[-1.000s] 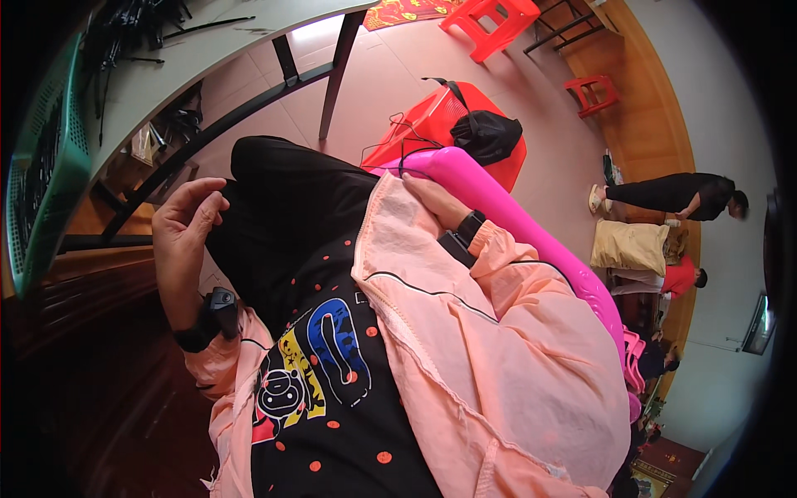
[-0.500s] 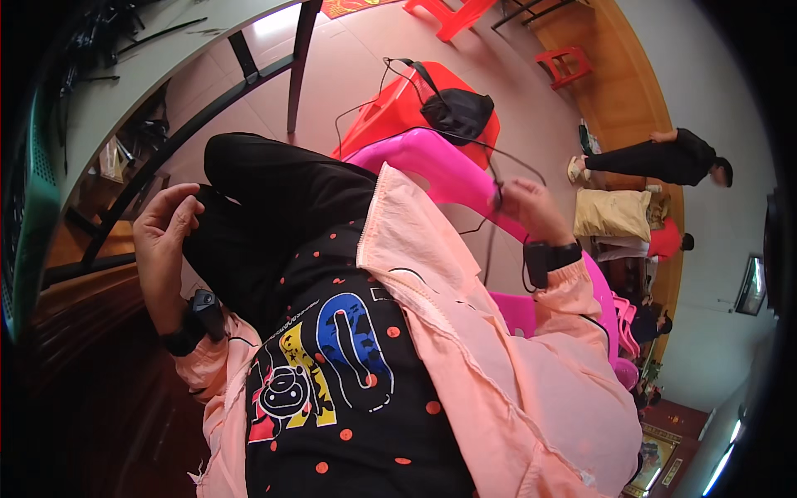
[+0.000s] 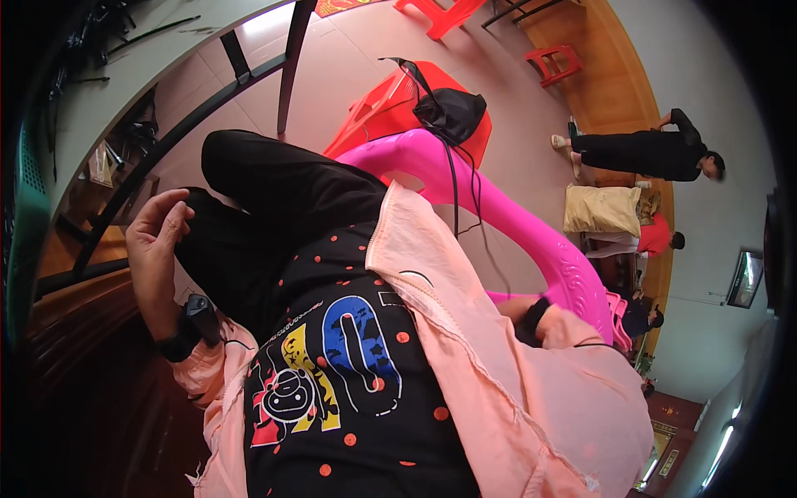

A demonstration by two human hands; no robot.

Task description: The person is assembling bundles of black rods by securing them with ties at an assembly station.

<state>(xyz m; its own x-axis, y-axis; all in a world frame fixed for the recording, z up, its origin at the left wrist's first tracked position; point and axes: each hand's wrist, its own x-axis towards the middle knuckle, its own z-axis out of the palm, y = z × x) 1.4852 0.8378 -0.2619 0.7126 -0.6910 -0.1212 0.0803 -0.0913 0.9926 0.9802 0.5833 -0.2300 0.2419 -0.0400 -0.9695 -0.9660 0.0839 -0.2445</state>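
Observation:
My left hand (image 3: 158,226) is raised above the dark chair side at the left, its fingers loosely bent and the thumb a little apart from the forefinger. Nothing shows between them. Only a bit of my right hand (image 3: 513,309) and its wrist show beside the pink chair; the jacket front hides the fingers. Black cable (image 3: 455,178) loops from a black bag (image 3: 452,114) over the pink plastic chair's (image 3: 490,203) armrest. One thin strand hangs blurred toward my right hand. The bag lies on a red plastic stool (image 3: 388,100).
At the upper left stands a light-topped table (image 3: 178,37) with black metal legs and several black cables on it. A green basket (image 3: 33,191) is at the left edge. Red stools (image 3: 554,65) stand farther off. One person (image 3: 639,153) stands by a tan sack (image 3: 602,209); another person in red is beside it.
My right hand has dropped down and back behind the jacket; the cable it held up now hangs over the pink armrest. My left hand has barely shifted.

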